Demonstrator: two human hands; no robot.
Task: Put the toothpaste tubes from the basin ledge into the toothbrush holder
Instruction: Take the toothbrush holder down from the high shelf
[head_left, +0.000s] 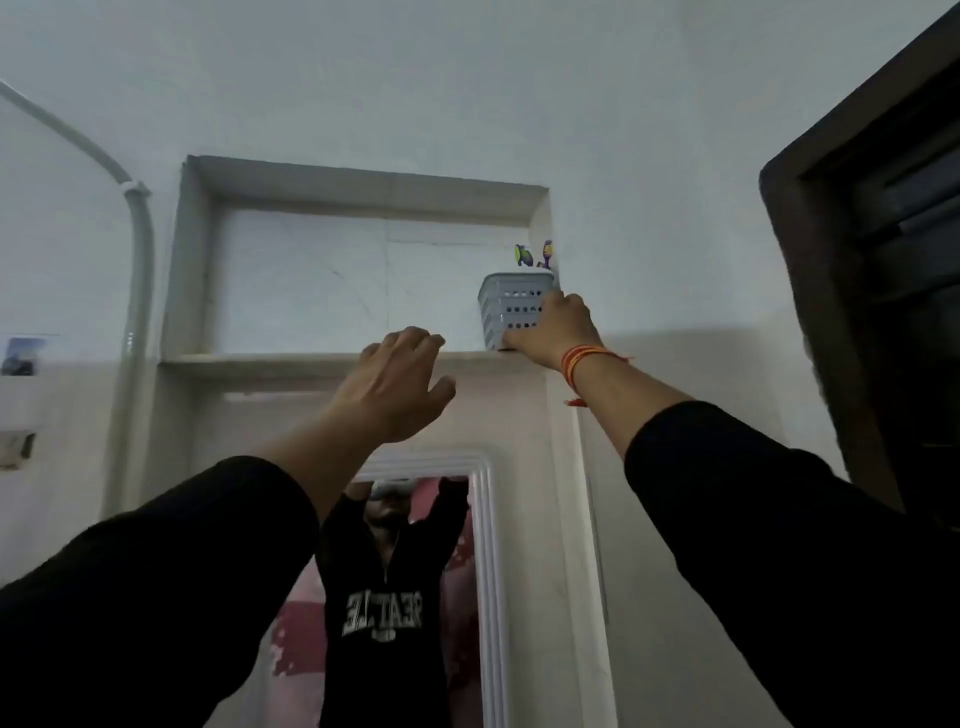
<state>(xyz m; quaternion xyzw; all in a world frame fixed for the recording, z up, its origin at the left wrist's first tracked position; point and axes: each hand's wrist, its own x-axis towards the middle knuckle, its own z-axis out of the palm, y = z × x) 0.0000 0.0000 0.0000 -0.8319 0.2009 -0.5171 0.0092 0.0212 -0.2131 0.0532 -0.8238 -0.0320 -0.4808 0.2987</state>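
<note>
A grey perforated toothbrush holder stands at the right end of a high wall niche shelf. Two colourful toothbrush ends stick out of its top. My right hand wraps around the holder's lower right side, an orange thread band on the wrist. My left hand is raised just below the shelf edge, left of the holder, fingers spread and holding nothing. No toothpaste tube or basin ledge shows in this view.
A white-framed mirror hangs below the niche and reflects a person in a black sweatshirt with both arms raised. A grey pipe runs down the left wall. A dark door frame stands at the right.
</note>
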